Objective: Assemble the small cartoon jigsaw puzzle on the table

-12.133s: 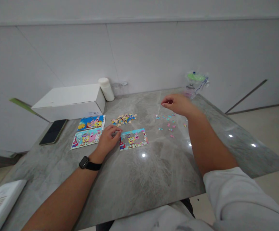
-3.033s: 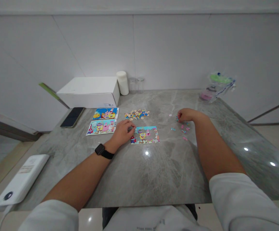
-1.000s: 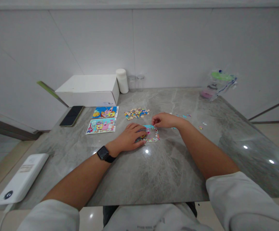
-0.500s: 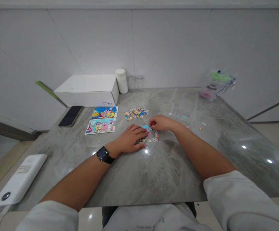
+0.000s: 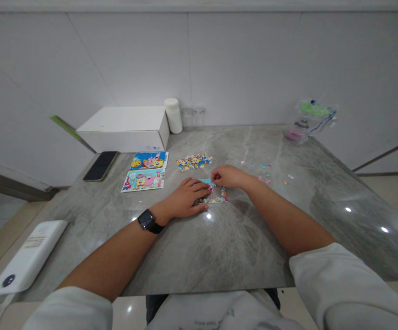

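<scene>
A partly assembled jigsaw puzzle point(image 5: 216, 198) lies on the grey marbled table, its left side covered by my left hand point(image 5: 186, 198). That hand rests flat with its fingers apart and wears a black watch. Over the puzzle's upper right edge, my right hand point(image 5: 226, 176) is closed in a pinch; what its fingertips hold, if anything, is too small to name. Behind the puzzle sits a pile of loose pieces point(image 5: 194, 162). More pieces point(image 5: 267, 174) are scattered to the right. Two cartoon picture cards point(image 5: 144, 179) lie to the left.
A black phone point(image 5: 101, 166), a white box point(image 5: 123, 128), a white bottle point(image 5: 173, 116) and two clear jars point(image 5: 199, 119) stand or lie toward the back. A white power bank point(image 5: 29, 256) is at the front left, a plastic bag point(image 5: 308, 121) at the back right.
My right hand has shifted very slightly to the left over the puzzle, and a pink piece to its right is now more visible. My left hand has stayed in place.
</scene>
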The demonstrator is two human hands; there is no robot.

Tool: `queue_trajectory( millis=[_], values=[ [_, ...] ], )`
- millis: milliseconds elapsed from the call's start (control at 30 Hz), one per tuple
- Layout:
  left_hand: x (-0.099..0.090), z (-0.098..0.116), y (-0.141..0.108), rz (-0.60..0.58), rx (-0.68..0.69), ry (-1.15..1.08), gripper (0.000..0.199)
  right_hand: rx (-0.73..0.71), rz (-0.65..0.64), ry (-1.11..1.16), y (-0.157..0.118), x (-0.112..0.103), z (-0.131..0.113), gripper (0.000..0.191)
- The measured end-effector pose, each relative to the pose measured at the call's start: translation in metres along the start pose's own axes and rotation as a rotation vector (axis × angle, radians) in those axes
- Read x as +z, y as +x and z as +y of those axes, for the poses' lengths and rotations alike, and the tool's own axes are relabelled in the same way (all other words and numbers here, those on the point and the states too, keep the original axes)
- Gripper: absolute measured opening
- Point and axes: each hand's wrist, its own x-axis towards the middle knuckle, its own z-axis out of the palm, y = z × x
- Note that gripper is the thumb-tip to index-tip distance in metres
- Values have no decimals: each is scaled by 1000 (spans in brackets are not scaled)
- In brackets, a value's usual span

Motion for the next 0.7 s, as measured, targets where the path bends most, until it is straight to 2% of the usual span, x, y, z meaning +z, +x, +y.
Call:
queue_trajectory(
  millis=[433, 600, 700],
  values=[
    [3, -3, -1, 16, 21, 11, 56, 70, 39, -83, -3, 3, -13, 21],
    [2, -3, -1, 12, 26, 11, 56, 57, 63, -91, -1, 2, -8, 18],
    [2, -3, -1, 11, 28, 17, 55, 62, 126, -81, -2, -4, 0, 18]
  ],
)
